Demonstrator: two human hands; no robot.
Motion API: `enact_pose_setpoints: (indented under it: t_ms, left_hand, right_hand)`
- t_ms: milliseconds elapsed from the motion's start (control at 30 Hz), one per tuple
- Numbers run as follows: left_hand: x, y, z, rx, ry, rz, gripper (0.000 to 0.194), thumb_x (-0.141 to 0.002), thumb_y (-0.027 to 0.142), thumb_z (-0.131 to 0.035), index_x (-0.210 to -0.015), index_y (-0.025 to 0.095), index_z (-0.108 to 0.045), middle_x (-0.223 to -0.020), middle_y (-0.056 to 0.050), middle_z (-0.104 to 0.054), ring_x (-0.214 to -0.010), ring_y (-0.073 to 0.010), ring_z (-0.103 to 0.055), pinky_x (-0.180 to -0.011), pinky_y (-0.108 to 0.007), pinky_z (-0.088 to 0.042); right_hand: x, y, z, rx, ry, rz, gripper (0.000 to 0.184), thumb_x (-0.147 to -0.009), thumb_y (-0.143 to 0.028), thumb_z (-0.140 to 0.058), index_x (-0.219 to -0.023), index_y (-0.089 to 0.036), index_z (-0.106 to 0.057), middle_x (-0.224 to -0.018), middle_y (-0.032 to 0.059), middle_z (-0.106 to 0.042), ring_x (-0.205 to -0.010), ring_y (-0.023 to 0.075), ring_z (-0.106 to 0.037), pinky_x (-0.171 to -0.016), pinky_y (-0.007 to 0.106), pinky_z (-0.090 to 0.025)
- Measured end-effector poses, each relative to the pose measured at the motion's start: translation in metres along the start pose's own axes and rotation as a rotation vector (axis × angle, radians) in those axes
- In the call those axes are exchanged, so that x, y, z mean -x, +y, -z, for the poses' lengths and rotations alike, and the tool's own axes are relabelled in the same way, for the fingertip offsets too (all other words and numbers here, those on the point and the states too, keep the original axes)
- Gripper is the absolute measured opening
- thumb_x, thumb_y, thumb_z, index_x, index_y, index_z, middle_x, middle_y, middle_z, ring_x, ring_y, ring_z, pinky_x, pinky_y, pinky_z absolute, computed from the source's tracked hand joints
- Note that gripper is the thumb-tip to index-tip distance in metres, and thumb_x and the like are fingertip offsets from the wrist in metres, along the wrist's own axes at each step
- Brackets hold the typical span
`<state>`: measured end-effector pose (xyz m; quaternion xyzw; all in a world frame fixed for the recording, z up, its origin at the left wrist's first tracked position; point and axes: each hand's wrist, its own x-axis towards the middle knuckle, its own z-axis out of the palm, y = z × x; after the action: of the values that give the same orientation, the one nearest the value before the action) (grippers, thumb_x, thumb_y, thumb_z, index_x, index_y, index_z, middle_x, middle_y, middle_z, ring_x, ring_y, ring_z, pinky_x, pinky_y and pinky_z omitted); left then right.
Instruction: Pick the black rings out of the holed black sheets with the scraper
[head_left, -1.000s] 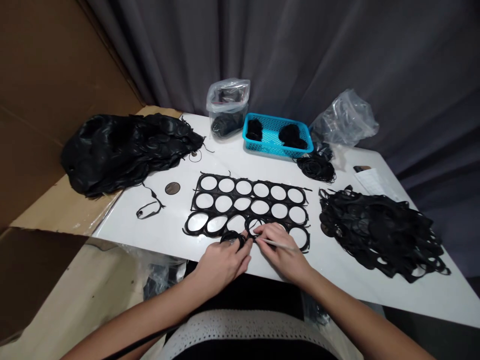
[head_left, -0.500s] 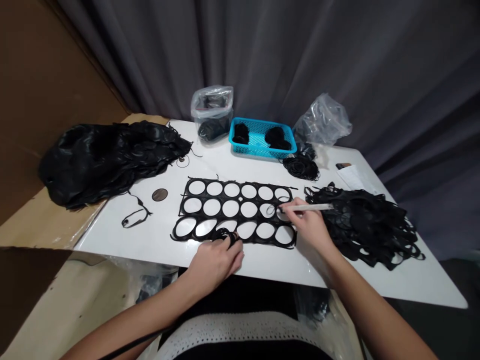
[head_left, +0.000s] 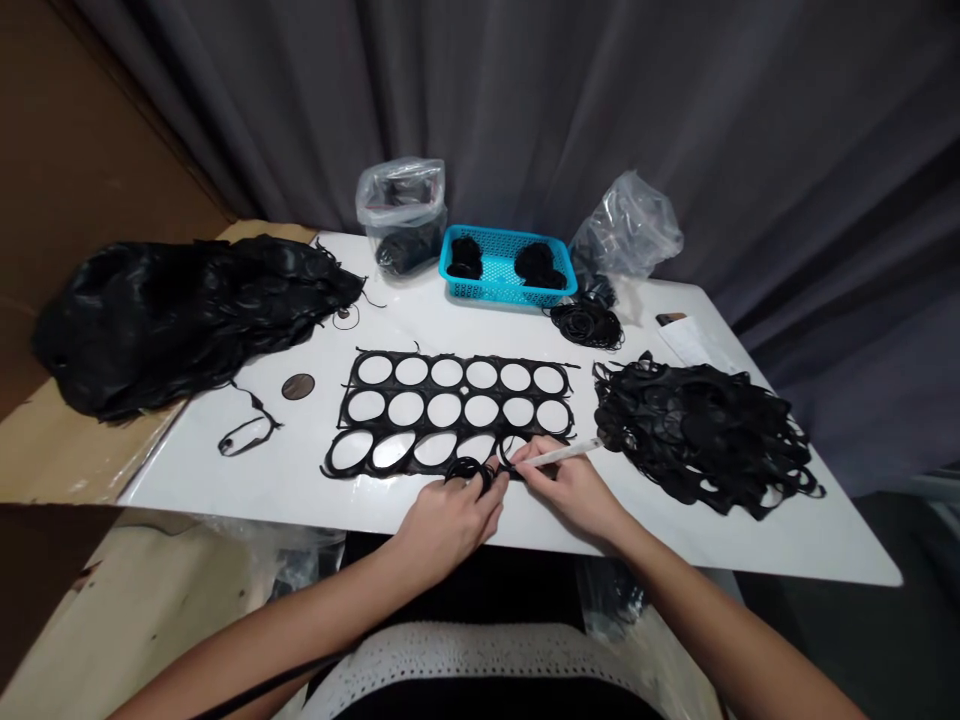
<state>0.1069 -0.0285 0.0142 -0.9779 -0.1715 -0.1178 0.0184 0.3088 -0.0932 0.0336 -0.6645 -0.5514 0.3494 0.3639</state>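
Note:
A black rubber-like sheet [head_left: 429, 390] with rows of large round holes lies flat on the white table. My left hand [head_left: 454, 515] rests at the sheet's near edge, its fingers closed around a bunch of thin black rings [head_left: 466, 468]. Close beside it, my right hand [head_left: 581, 495] grips a slim white pen-like tool [head_left: 561, 455]. The tool's tip end is over the near row of the sheet, by a hole toward the right, where the fingers of both hands almost meet. Whether the tip touches a ring there, I cannot tell.
A heap of black sheets [head_left: 195, 320] lies left, a pile of holed black scraps [head_left: 705, 430] right. Behind stand a blue basket [head_left: 506, 295] with black bundles, a plastic-lined container [head_left: 405, 215], a clear bag [head_left: 634, 225] and coiled black rings [head_left: 589, 325].
My right hand with the white tool has moved left and nearer, from the sheet's middle row to its near row beside my left hand. The view has shifted slightly.

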Motion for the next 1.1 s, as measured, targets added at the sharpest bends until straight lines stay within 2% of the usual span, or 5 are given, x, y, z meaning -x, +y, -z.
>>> enact_pose_setpoints:
  t_ms: [367,667,867,1000,1100]
  left_hand:
    - [0.000,-0.001,0.001,-0.028,-0.018,-0.009,0.036,-0.096,0.028,-0.051,-0.131,0.019,-0.058,-0.103,-0.008,-0.071,-0.063,-0.0159,-0.065,-0.050,-0.028,-0.043]
    - [0.002,-0.002,-0.004,-0.022,0.030,-0.033,0.036,-0.097,0.027,-0.051,-0.130,0.016,-0.058,-0.109,-0.011,-0.069,-0.065,-0.0153,-0.064,-0.052,-0.028,-0.043]
    - [0.000,-0.007,0.001,-0.012,0.062,-0.023,0.033,-0.093,0.024,-0.055,-0.125,0.019,-0.060,-0.104,-0.007,-0.070,-0.059,-0.0134,-0.062,-0.051,-0.027,-0.041]
    - [-0.014,-0.003,0.006,0.040,0.074,-0.025,0.026,-0.093,0.026,-0.055,-0.117,0.020,-0.062,-0.089,-0.004,-0.070,-0.061,-0.0144,-0.063,-0.052,-0.026,-0.041]
    - [-0.028,0.009,0.004,0.011,0.071,-0.127,0.035,-0.095,0.026,-0.052,-0.128,0.018,-0.057,-0.110,-0.008,-0.070,-0.064,-0.0147,-0.064,-0.054,-0.029,-0.044]
  right_hand:
    - [-0.001,0.006,-0.003,0.069,0.007,0.051,0.014,-0.094,-0.024,-0.053,-0.082,-0.022,-0.060,-0.090,0.0025,-0.068,-0.090,0.0198,-0.062,-0.081,0.033,-0.048]
    - [0.009,0.014,-0.010,0.461,0.056,0.465,0.018,-0.093,-0.014,-0.050,-0.102,-0.020,-0.065,-0.114,0.0125,-0.070,-0.104,0.0277,-0.062,-0.089,0.045,-0.048]
    - [-0.028,0.030,0.059,0.374,0.568,0.147,0.023,-0.097,-0.029,-0.045,-0.096,-0.018,-0.064,-0.095,0.0106,-0.070,-0.086,0.0254,-0.063,-0.079,0.039,-0.048]
    - [-0.018,0.029,0.074,0.173,0.435,-0.036,0.022,-0.094,-0.037,-0.051,-0.084,-0.021,-0.062,-0.091,0.0057,-0.071,-0.078,0.0208,-0.062,-0.073,0.032,-0.046]
    - [0.002,0.022,0.057,0.054,0.275,-0.048,0.019,-0.094,-0.037,-0.053,-0.086,-0.022,-0.062,-0.095,0.0055,-0.071,-0.085,0.0212,-0.063,-0.078,0.032,-0.045]
